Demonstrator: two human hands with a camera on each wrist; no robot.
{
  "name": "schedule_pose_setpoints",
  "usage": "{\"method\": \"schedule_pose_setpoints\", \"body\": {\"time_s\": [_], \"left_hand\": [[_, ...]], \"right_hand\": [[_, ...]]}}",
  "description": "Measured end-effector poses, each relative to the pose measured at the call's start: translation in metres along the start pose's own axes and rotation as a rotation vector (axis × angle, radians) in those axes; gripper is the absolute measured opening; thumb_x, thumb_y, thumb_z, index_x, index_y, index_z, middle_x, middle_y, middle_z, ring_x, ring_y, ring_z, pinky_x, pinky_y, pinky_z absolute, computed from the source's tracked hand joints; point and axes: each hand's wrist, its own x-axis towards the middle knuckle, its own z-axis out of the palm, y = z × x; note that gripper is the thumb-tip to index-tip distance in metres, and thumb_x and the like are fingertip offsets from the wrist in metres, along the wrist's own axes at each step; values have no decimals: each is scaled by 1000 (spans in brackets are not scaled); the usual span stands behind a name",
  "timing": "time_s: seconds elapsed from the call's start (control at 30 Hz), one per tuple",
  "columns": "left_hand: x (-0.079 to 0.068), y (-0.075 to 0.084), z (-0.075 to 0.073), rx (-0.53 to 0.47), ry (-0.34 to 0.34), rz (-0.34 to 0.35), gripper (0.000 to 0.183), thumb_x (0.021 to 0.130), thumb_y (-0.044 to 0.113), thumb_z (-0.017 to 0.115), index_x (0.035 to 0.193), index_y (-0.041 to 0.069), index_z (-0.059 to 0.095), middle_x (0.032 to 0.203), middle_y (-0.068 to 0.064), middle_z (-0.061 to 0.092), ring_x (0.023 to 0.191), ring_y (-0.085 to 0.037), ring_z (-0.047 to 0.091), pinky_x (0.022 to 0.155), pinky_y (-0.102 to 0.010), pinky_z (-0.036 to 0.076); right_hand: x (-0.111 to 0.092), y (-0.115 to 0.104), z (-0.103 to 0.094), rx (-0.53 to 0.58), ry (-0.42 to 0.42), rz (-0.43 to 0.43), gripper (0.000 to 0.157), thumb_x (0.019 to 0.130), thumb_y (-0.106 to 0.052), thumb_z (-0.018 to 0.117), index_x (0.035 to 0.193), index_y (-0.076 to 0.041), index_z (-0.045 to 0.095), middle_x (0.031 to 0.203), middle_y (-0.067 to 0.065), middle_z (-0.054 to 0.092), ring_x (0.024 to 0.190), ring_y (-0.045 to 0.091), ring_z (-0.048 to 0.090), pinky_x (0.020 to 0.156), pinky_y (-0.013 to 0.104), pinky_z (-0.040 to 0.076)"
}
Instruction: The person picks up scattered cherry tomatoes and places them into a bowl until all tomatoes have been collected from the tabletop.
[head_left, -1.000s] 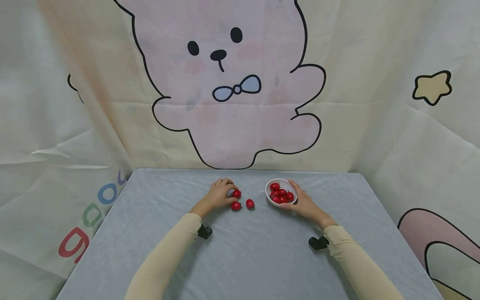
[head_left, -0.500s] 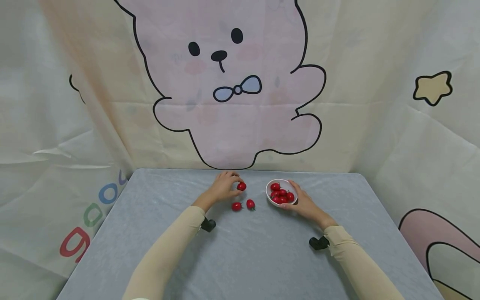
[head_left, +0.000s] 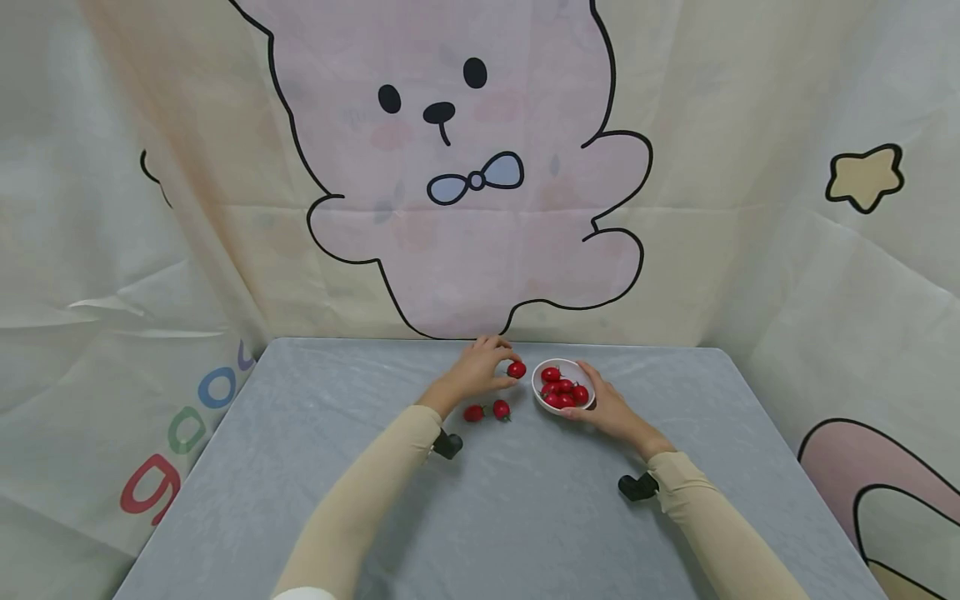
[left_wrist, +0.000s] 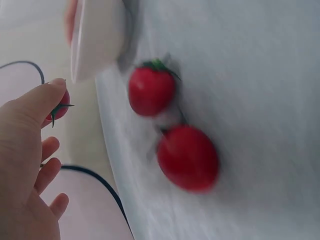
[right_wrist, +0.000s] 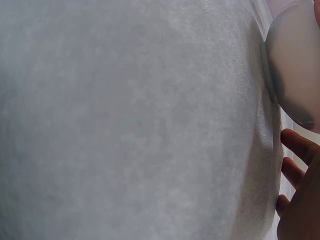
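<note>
Between thumb and fingertips my left hand (head_left: 474,373) pinches a red cherry tomato (head_left: 516,369), raised just left of the white bowl (head_left: 572,369). Its green calyx shows in the left wrist view, where the held tomato (left_wrist: 61,106) is partly hidden by the thumb. Several cherry tomatoes (head_left: 566,386) lie in the bowl. My right hand (head_left: 613,410) holds the bowl from its right side, fingers and thumb spread around the wall. Below the left hand, two loose tomatoes, a left one (head_left: 473,413) and a right one (head_left: 502,409), lie close together on the cloth.
A grey-blue cloth covers the table (head_left: 510,517). Its back edge runs right behind the hands, against a printed curtain (head_left: 465,275) with a bear figure. Light curtains hang along both sides. Each wrist carries a small black camera mount.
My left hand has lifted one cherry tomato from beside the other two and carried it right and back towards the bowl. The right hand and the bowl have stayed in place.
</note>
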Motion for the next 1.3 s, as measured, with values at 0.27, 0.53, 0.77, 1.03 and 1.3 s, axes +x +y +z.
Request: {"method": "schedule_pose_setpoints", "body": {"time_s": [0.27, 0.53, 0.77, 1.03, 1.3], "left_hand": [[18, 26, 8, 11, -3, 36, 41, 90, 45, 69, 128, 30, 64, 143, 0, 50, 135, -22, 42, 114, -49, 36], [28, 44, 16, 21, 22, 45, 41, 89, 46, 70, 126, 29, 66, 141, -1, 52, 132, -22, 45, 113, -46, 37], [31, 51, 24, -1, 33, 52, 43, 89, 44, 72, 127, 27, 66, 139, -1, 53, 128, -21, 47, 109, -46, 40], [31, 52, 29, -1, 30, 52, 47, 88, 45, 72, 131, 28, 63, 141, 0, 52, 132, -21, 44, 110, -46, 39], [29, 52, 27, -16, 22, 45, 46, 89, 46, 71, 130, 27, 64, 142, 0, 52, 132, -20, 44, 109, -45, 39]], "right_hand": [[2, 3, 0, -1, -12, 19, 110, 79, -61, 73, 159, -24, 7, 157, 23, 30, 142, 48, 33, 107, 69, 35], [1, 4, -1, -4, -1, 3, 110, 79, -60, 74, 159, -23, 8, 156, 23, 31, 141, 47, 34, 106, 68, 37], [2, 1, 0, -1, -2, -9, 109, 79, -60, 74, 159, -24, 8, 156, 22, 32, 141, 46, 36, 107, 67, 37], [3, 2, 0, 13, -20, -8, 108, 81, -58, 73, 159, -24, 7, 157, 22, 29, 142, 46, 34, 108, 67, 35], [2, 3, 0, -10, -5, -9, 108, 80, -59, 73, 159, -25, 8, 156, 22, 31, 142, 46, 34, 107, 70, 34]]}}
